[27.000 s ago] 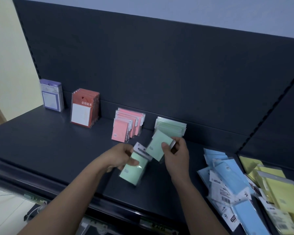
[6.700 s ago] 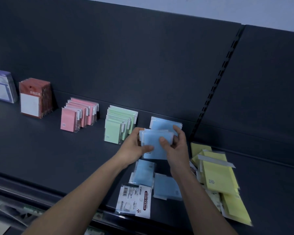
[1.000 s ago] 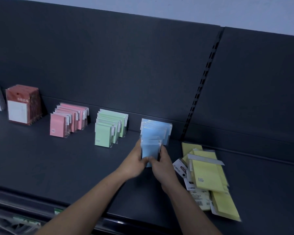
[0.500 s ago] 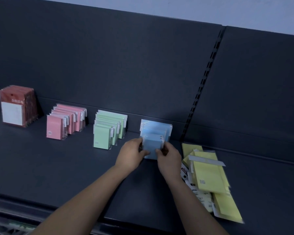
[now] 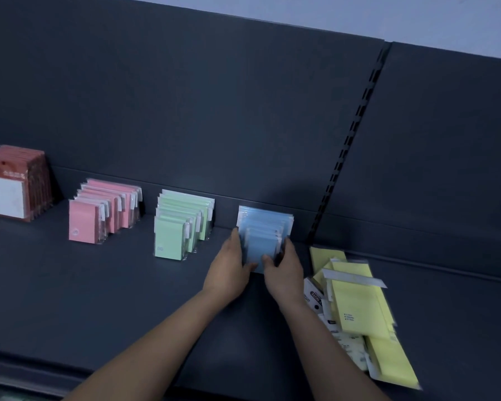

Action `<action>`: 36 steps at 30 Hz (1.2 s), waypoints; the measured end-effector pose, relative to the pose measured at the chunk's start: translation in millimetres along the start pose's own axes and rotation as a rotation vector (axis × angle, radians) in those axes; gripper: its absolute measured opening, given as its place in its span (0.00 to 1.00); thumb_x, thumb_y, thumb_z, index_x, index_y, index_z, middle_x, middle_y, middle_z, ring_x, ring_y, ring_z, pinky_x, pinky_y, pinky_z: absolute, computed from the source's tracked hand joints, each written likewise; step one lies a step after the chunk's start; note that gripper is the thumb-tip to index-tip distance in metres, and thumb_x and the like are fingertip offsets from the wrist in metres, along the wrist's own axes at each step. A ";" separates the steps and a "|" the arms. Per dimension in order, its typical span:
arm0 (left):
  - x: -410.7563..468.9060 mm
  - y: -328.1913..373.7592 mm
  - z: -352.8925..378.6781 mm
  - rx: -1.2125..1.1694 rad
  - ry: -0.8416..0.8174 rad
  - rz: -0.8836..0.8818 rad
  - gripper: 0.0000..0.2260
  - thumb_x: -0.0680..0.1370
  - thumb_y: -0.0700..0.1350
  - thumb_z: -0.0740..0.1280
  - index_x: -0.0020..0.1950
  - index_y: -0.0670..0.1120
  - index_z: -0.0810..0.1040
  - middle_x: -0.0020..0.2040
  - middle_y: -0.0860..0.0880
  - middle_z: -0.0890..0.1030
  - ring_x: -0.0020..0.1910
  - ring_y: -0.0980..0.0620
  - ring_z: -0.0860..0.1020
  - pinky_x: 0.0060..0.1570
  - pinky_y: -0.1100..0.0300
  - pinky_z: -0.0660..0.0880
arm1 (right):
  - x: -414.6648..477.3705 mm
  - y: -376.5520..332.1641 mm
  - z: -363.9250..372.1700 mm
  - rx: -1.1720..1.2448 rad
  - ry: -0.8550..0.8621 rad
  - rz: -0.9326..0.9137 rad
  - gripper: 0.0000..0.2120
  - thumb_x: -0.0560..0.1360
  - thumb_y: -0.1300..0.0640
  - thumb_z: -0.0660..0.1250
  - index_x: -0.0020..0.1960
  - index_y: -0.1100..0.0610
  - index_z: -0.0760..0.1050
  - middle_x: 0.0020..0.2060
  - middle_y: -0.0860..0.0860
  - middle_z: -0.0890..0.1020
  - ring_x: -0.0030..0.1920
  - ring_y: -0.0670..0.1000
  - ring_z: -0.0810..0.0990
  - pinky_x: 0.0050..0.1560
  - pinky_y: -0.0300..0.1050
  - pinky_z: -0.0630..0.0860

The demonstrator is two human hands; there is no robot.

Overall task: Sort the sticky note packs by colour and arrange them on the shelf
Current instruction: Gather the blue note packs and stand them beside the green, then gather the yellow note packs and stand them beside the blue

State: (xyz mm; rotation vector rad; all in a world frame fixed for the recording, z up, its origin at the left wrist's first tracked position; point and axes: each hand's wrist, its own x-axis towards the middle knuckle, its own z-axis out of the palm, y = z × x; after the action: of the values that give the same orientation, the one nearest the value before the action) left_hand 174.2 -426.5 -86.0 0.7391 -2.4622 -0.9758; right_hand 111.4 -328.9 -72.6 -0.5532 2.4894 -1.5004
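My left grip [image 5: 229,270] and right grip [image 5: 284,274] each clasp a side of the blue packs [image 5: 261,246], flat squares in glossy film standing upright in a row on the matte dark shelf [image 5: 99,299]. Green packs [image 5: 174,235] stand just left; yellow packs [image 5: 359,308] lie heaped right.

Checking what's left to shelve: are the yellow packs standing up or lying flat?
Lying flat: the yellow packs sprawl overlapped on the shelf, none stood upright.

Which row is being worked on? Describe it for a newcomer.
Four rows of packs stand along the shelf's back panel. The blue row is rightmost, left of the slotted upright. Only its front pack is gripped by left hand and right hand; neighbouring yellow packs lie flat.
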 end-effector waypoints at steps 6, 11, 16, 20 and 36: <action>0.4 1.4 3.8 -0.015 0.071 0.005 0.31 0.74 0.38 0.66 0.76 0.48 0.59 0.62 0.49 0.78 0.57 0.48 0.78 0.51 0.55 0.76 | -1.6 -2.1 4.5 -0.070 -0.079 -0.036 0.27 0.79 0.64 0.58 0.76 0.54 0.56 0.67 0.54 0.71 0.64 0.53 0.72 0.58 0.39 0.68; 0.5 -2.5 -5.2 0.053 0.058 0.037 0.30 0.74 0.44 0.69 0.74 0.50 0.63 0.58 0.49 0.80 0.55 0.47 0.79 0.47 0.56 0.75 | -2.0 3.8 5.7 -0.191 -0.023 -0.131 0.30 0.76 0.65 0.64 0.75 0.56 0.59 0.66 0.54 0.70 0.66 0.53 0.70 0.61 0.41 0.67; -0.3 -5.1 -8.2 0.116 0.031 0.034 0.30 0.73 0.47 0.71 0.72 0.51 0.62 0.57 0.49 0.80 0.54 0.47 0.79 0.47 0.52 0.77 | 0.4 3.3 4.5 -0.250 -0.025 -0.140 0.30 0.75 0.64 0.65 0.75 0.57 0.60 0.65 0.55 0.70 0.65 0.53 0.71 0.61 0.43 0.69; 1.9 -5.6 -11.4 0.108 0.024 0.048 0.25 0.73 0.47 0.71 0.69 0.49 0.67 0.57 0.50 0.81 0.53 0.47 0.79 0.47 0.52 0.77 | 1.5 0.5 0.1 -0.264 -0.061 -0.127 0.29 0.76 0.63 0.66 0.74 0.57 0.60 0.65 0.55 0.70 0.64 0.53 0.71 0.60 0.41 0.68; 15.4 38.1 -32.2 0.283 0.239 0.374 0.27 0.70 0.46 0.74 0.67 0.40 0.73 0.64 0.41 0.73 0.66 0.39 0.70 0.64 0.46 0.66 | -4.5 -35.4 -52.4 -0.367 0.102 -0.337 0.26 0.77 0.57 0.65 0.73 0.57 0.64 0.68 0.53 0.70 0.67 0.54 0.68 0.65 0.46 0.67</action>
State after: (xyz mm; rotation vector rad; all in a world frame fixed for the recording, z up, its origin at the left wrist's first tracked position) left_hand 166.5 -428.5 -34.4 0.4222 -2.4257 -0.3848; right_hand 105.4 -299.4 -16.7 -1.0239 2.8863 -1.1892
